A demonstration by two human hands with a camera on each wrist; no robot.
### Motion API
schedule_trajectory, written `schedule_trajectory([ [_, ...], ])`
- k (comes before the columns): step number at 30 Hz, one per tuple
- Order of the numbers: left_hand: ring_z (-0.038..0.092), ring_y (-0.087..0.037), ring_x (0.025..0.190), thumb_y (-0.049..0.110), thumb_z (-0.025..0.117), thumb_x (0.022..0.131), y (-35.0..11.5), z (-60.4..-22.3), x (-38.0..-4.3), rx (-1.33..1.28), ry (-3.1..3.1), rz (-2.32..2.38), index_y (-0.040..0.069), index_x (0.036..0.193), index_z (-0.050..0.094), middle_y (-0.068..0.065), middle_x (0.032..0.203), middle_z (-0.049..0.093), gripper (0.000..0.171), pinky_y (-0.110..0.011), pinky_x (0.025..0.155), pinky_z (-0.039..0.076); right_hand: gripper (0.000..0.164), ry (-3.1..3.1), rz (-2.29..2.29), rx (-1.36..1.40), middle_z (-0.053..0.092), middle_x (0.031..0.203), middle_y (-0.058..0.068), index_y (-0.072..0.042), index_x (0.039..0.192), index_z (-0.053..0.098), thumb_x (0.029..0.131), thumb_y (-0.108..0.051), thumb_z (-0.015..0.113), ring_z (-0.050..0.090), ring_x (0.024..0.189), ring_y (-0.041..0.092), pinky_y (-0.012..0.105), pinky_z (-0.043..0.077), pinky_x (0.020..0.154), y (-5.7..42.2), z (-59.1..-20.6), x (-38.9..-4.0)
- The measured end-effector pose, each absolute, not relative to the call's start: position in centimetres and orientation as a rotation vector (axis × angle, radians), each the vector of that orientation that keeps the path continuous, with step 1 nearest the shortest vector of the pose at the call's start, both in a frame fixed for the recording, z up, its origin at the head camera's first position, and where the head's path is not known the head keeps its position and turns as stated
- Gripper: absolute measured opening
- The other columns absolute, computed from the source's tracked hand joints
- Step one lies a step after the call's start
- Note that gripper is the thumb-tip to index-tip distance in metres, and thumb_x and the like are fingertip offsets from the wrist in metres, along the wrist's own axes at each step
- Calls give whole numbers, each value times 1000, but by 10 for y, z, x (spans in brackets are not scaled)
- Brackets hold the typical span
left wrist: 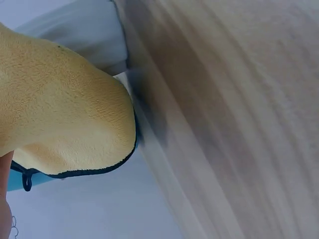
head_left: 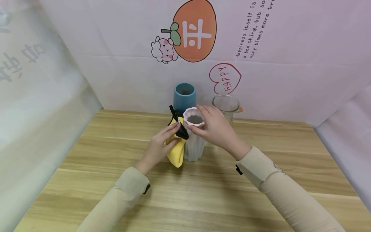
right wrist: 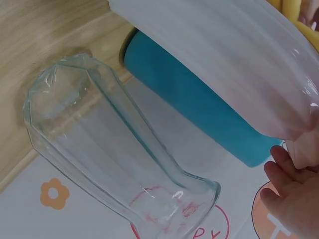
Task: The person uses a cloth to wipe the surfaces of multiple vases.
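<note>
My right hand [head_left: 215, 126] grips the rim of a white, fluted vase [head_left: 195, 146] with a pinkish mouth, which stands upright on the table. In my left hand [head_left: 160, 143] is a yellow cloth [head_left: 176, 154] with black edging, bunched and held against the vase's left side near the top. The cloth [left wrist: 70, 104] hangs down in the left wrist view, with a small black loop at its edge. In the right wrist view, fingers [right wrist: 281, 172] curl at the vase's mouth, and the pale vase [right wrist: 219, 59] fills the upper right.
Behind the white vase stands a blue vase [head_left: 184, 96]. A clear glass vase [head_left: 226, 104] stands to the right, partly hidden by my right hand. The wooden table [head_left: 116, 148] meets a printed white backdrop [head_left: 130, 83] at the back, with white cloth sides left and right.
</note>
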State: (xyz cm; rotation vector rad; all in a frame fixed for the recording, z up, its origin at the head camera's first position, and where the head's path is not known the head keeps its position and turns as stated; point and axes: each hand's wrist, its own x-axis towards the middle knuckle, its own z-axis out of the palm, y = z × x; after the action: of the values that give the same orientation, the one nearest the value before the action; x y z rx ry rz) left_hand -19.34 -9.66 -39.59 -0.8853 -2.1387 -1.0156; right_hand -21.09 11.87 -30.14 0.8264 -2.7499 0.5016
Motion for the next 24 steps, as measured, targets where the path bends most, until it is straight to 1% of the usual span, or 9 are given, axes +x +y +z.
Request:
schedule_trajectory([
  [4,62,-35,114,-6,76,74,-97,-402,-193,-886,-2161,-1018,-5,118,64,-20,125,63,46,-35,94,53,73,-2748,492,817,57,131,19,3,138,45,87,-48,62,51,124,34,50,33,115,120,-301,-211],
  [8,62,-36,115,-6,75,75,-98,-409,-193,-904,-2189,-1010,-5,119,64,-21,125,63,45,-37,94,53,74,-2752,502,799,57,131,19,3,137,45,87,-49,62,52,124,34,51,35,113,120,-301,-211],
  [16,63,-34,111,-9,73,75,-103,-419,-194,-948,-2243,-877,-5,118,65,-21,123,63,43,-37,88,56,75,-2739,508,779,58,130,19,3,136,46,86,-50,63,53,121,33,50,37,111,121,-301,-211],
  [19,63,-35,112,-12,70,77,-105,-416,-194,-943,-2238,-879,-4,119,64,-21,123,63,43,-38,90,55,76,-2740,521,753,60,125,19,4,133,48,85,-53,64,55,116,32,49,39,109,118,-300,-210],
  [24,62,-36,114,-14,68,78,-103,-407,-193,-838,-2181,-925,-4,119,63,-21,124,63,42,-39,94,53,78,-2744,543,689,62,116,18,4,129,50,82,-57,66,57,108,32,48,44,103,112,-300,-208],
])
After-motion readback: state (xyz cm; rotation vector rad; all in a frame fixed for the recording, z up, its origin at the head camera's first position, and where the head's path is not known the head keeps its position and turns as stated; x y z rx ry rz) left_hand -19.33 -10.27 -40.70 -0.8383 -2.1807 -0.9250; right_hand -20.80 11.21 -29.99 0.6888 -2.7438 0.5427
